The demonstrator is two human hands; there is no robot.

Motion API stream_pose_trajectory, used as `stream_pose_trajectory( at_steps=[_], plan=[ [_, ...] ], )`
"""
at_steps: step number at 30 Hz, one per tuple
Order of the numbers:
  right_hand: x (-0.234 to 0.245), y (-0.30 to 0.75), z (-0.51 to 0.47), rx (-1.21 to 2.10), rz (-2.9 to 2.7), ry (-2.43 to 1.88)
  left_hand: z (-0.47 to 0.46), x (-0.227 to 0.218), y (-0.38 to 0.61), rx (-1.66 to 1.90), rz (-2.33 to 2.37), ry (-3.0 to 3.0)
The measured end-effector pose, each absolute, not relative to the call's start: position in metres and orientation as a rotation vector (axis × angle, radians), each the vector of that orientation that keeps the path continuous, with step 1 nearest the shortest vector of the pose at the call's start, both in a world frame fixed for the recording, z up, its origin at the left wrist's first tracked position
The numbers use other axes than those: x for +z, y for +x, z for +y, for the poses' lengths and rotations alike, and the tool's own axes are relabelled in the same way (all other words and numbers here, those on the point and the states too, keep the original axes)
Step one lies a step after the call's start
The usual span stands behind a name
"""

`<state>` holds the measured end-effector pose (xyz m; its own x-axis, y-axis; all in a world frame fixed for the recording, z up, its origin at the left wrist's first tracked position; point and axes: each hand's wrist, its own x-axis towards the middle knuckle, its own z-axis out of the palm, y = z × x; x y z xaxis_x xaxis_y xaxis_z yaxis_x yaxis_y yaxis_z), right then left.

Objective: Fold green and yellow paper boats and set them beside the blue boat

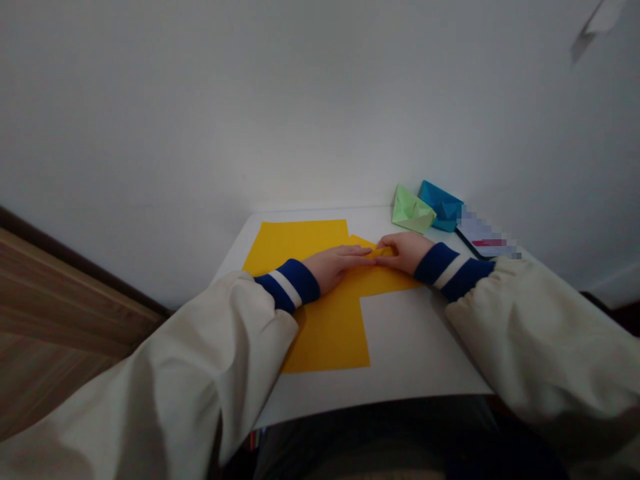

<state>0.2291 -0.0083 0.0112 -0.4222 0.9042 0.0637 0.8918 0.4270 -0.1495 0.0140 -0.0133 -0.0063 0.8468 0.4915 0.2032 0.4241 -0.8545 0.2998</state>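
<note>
A large yellow sheet of paper [330, 340] lies flat on the white table. Over its right part rests a smaller piece of yellow paper [383, 283], with a folded edge near my fingers. My left hand [336, 265] lies with its fingers stretched out and pressed on that smaller paper. Thumb and forefinger of my right hand [406, 251] meet in a pinch at the fold. Both hands nearly touch at the fingertips, and they cover part of the fold.
Behind my right hand stand a light green folded paper [413, 211] and a blue folded paper [441, 205]. To their right lies a dark-edged flat device [477, 241], partly blurred out. The white table [420, 353] meets a pale wall, and wooden furniture [60, 307] stands at the left.
</note>
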Motion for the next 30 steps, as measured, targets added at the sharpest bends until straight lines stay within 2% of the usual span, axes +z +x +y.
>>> stream_pose_trajectory(
  at_steps=[13, 30],
  plan=[
    [0.009, 0.239, -0.005, 0.167, -2.439, -1.799, -0.019, 0.002, 0.014, -0.11, 0.795, 2.922],
    [0.018, 0.243, -0.007, 0.207, -2.487, -1.922, -0.019, -0.002, 0.011, -0.111, 0.767, 2.981]
  ],
)
